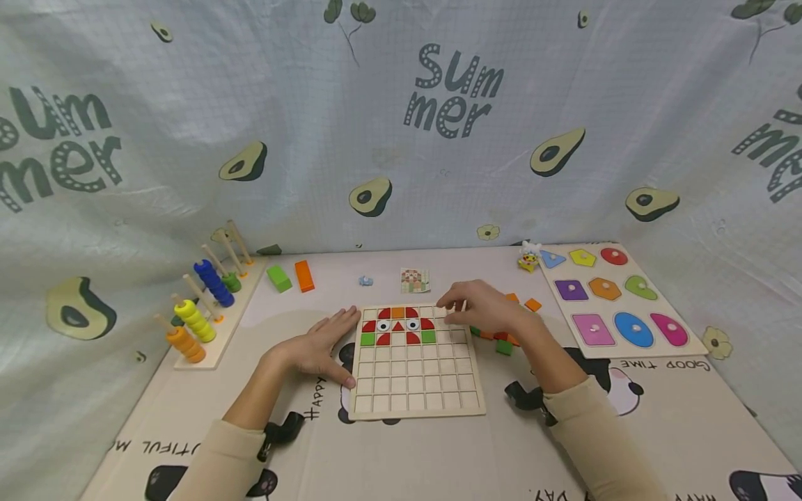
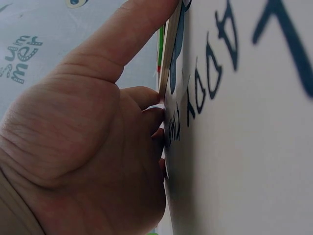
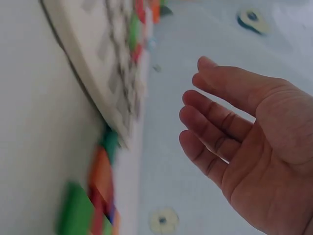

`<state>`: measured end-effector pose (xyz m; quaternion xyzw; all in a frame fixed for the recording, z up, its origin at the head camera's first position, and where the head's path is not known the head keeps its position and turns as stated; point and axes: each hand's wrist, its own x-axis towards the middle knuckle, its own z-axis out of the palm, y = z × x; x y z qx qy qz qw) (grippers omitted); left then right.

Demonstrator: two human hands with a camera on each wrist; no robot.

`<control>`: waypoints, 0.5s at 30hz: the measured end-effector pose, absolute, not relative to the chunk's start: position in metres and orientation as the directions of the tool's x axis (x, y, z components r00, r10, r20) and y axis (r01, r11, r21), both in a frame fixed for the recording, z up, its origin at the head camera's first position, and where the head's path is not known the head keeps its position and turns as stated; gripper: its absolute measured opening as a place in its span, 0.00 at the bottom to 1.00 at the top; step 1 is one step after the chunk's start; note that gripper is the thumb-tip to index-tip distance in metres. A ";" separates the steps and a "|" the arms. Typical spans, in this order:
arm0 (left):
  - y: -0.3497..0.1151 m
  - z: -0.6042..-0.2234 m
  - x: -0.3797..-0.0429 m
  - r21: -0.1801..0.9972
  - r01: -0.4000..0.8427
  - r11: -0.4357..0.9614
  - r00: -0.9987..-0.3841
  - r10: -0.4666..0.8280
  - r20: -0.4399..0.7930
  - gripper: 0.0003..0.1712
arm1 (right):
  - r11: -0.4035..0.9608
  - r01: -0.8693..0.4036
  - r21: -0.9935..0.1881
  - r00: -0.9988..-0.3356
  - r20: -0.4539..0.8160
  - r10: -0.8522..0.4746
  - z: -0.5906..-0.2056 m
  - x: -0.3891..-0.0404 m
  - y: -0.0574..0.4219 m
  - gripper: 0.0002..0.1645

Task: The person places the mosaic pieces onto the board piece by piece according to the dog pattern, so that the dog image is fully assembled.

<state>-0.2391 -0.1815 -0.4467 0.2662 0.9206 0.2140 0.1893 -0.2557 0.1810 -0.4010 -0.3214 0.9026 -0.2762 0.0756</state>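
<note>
A wooden grid board (image 1: 416,385) lies on the table between the hands. In its upper left cells, red, green, orange and eye-printed tiles (image 1: 397,326) form a face-like pattern. My left hand (image 1: 317,350) rests along the board's left side, thumb and fingertips at the edge, fingers extended; the left wrist view has the thumb against the board's side. Over the upper right cells hovers my right hand (image 1: 481,306), its fingers loosely bent. Nothing shows between those fingers in the right wrist view. Loose coloured tiles (image 3: 101,174) lie beside the board's right edge, partly under the right forearm.
A small picture card (image 1: 415,280) lies behind the board. Green (image 1: 278,279) and orange blocks (image 1: 304,276) are at back left, near a peg stacker (image 1: 250,278) with coloured rings. On the right lies a shape puzzle (image 1: 604,306), a small figurine (image 1: 529,256) at its corner.
</note>
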 end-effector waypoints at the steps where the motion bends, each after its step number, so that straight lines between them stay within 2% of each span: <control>1: -0.181 -0.447 -0.239 0.492 0.410 0.768 -0.787 0.570 -0.235 0.77 | 0.642 -0.523 -0.560 -0.798 0.059 -0.599 -0.396 -0.256 0.191 0.17; 4: -0.181 -0.447 -0.240 0.488 0.404 0.774 -0.790 0.564 -0.240 0.78 | 0.651 -0.470 -0.596 -0.846 0.092 -0.526 -0.384 -0.256 0.220 0.18; 8: -0.181 -0.446 -0.239 0.492 0.397 0.775 -0.791 0.561 -0.244 0.77 | 0.657 -0.442 -0.611 -0.867 0.101 -0.488 -0.383 -0.257 0.250 0.19; 15: -0.180 -0.446 -0.238 0.494 0.402 0.771 -0.789 0.565 -0.240 0.78 | 0.636 -0.404 -0.658 -0.842 -0.004 -0.540 -0.405 -0.266 0.263 0.17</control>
